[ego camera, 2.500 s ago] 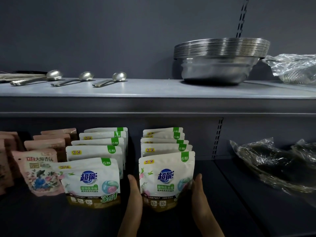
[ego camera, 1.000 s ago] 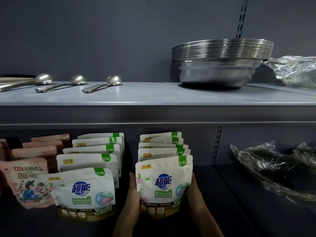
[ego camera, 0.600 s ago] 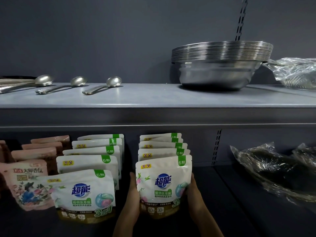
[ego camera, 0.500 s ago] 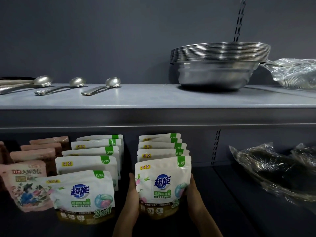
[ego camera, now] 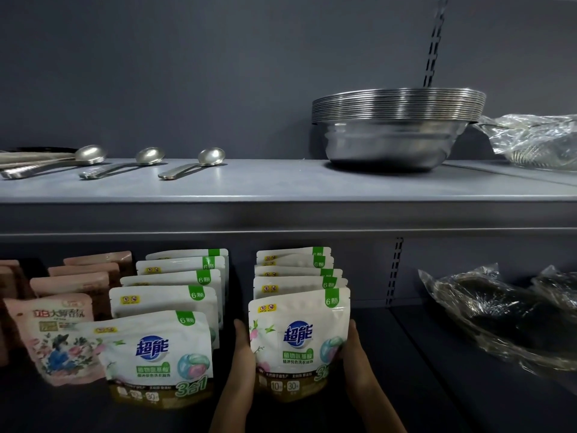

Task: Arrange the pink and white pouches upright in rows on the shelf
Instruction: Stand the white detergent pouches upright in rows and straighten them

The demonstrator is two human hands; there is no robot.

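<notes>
Two rows of white pouches stand upright on the dark lower shelf (ego camera: pixel 402 376). The front white pouch (ego camera: pixel 296 335) of the right row stands between my hands. My left hand (ego camera: pixel 245 354) lies flat against its left edge with straight fingers. My right hand (ego camera: pixel 354 348) cups its right edge, the thumb just over the front. The left white row (ego camera: pixel 156 351) stands beside it, its front pouch leaning. Pink pouches (ego camera: pixel 62 335) stand in rows at the far left, partly cut off by the frame edge.
Crumpled clear plastic bags (ego camera: pixel 499 317) lie on the lower shelf to the right. The upper shelf (ego camera: pixel 281 185) carries three metal spoons (ego camera: pixel 193 165), a stack of steel bowls (ego camera: pixel 396 132) and a plastic-wrapped item (ego camera: pixel 537 142). A dark gap separates the two white rows.
Since 2.5 s ago both hands have closed in from beside the front right pouch onto its edges. Over the last second they have stayed there.
</notes>
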